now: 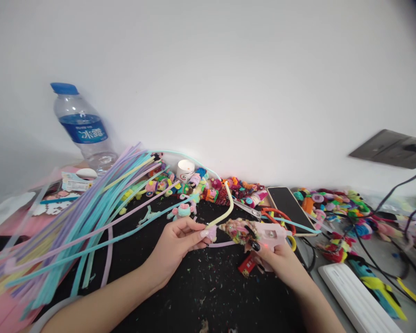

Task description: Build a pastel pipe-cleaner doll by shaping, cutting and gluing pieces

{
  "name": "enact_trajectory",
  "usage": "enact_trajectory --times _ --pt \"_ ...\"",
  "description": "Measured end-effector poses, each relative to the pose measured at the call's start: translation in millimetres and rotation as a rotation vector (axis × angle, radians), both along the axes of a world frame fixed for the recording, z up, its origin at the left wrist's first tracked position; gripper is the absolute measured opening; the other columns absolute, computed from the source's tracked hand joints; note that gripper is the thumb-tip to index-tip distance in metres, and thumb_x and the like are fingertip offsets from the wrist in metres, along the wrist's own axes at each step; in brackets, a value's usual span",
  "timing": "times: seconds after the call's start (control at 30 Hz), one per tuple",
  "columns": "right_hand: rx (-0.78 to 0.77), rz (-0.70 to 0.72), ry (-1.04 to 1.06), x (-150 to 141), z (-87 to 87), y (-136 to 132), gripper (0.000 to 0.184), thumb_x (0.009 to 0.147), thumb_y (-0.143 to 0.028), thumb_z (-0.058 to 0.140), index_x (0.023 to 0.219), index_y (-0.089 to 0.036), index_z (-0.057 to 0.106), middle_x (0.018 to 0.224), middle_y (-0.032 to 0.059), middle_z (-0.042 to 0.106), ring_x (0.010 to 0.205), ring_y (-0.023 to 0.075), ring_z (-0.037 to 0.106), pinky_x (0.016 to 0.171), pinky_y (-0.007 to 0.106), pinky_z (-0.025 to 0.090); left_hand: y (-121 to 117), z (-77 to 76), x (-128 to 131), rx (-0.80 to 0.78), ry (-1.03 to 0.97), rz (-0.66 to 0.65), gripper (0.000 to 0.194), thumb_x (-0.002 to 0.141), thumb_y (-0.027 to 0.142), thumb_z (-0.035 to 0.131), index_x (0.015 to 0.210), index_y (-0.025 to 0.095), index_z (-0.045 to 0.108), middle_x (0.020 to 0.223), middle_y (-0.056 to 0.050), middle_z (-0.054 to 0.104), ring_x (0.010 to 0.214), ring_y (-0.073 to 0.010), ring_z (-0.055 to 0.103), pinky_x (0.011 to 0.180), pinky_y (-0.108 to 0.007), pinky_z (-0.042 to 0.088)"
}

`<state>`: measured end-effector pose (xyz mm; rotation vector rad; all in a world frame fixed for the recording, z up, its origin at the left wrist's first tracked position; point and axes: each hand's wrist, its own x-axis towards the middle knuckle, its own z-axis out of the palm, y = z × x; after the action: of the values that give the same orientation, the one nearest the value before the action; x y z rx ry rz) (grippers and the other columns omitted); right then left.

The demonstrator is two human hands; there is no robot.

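Observation:
My left hand (187, 237) pinches a small lilac pipe-cleaner piece (212, 233) between thumb and fingers. A pale yellow pipe cleaner (228, 203) bends up from the same spot; whether the two are joined I cannot tell. Wrapped round the handle of a light pink hot glue gun (271, 232) is my right hand (277, 259). The gun's front is coated in clumped glue and coloured fuzz, and its nozzle points left, close to or touching the lilac piece. Just behind lie scissors with orange-red handles (280, 217). A small red packet (247, 265) rests below the gun.
A pile of long pastel pipe cleaners (100, 217) spreads across the left. Behind are several small fuzzy figures (211, 189), a white paper cup (185, 170) and a water bottle (83, 125). A phone (291, 208), dark cables (374, 263) and a white power strip (357, 296) occupy the right.

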<state>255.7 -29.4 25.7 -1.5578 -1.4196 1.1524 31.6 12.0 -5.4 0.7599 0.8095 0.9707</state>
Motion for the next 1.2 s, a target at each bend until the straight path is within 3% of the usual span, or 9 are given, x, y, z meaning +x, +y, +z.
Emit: enact_trajectory --times 0.37,0.9,1.2 --pt "-0.005 0.024 0.023 -5.0 4.0 0.1 0.041 0.07 -0.052 0.061 0.093 -0.019 0.065 0.057 0.0011 0.058 0.058 0.0181 0.054 0.049 0.026 0.044 0.5 0.2 0.3 -0.001 -0.011 -0.002 0.009 0.068 0.022 0.071 0.071 0.015 0.065 0.068 -0.001 0.07 0.066 -0.012 0.064 0.067 -0.022 0.051" --pt "0.041 -0.011 -0.023 0.0 -5.2 0.1 0.041 0.071 -0.051 0.06 0.094 -0.017 0.065 0.06 0.0024 0.059 0.059 0.0179 0.055 0.05 0.026 0.044 -1.1 -0.1 0.1 0.012 0.016 -0.048 0.008 0.069 0.021 0.07 0.071 0.016 0.065 0.066 0.001 0.069 0.064 -0.01 0.064 0.064 -0.019 0.05" --pt "0.034 -0.08 0.074 3.7 -14.4 -1.5 0.047 0.07 -0.055 0.061 0.097 -0.017 0.061 0.051 -0.0029 0.049 0.044 0.011 0.04 0.041 0.022 0.033 1.6 1.1 0.4 -0.001 0.003 -0.046 0.009 0.069 0.021 0.07 0.07 0.015 0.064 0.066 0.0 0.069 0.064 -0.0095 0.063 0.064 -0.019 0.05"
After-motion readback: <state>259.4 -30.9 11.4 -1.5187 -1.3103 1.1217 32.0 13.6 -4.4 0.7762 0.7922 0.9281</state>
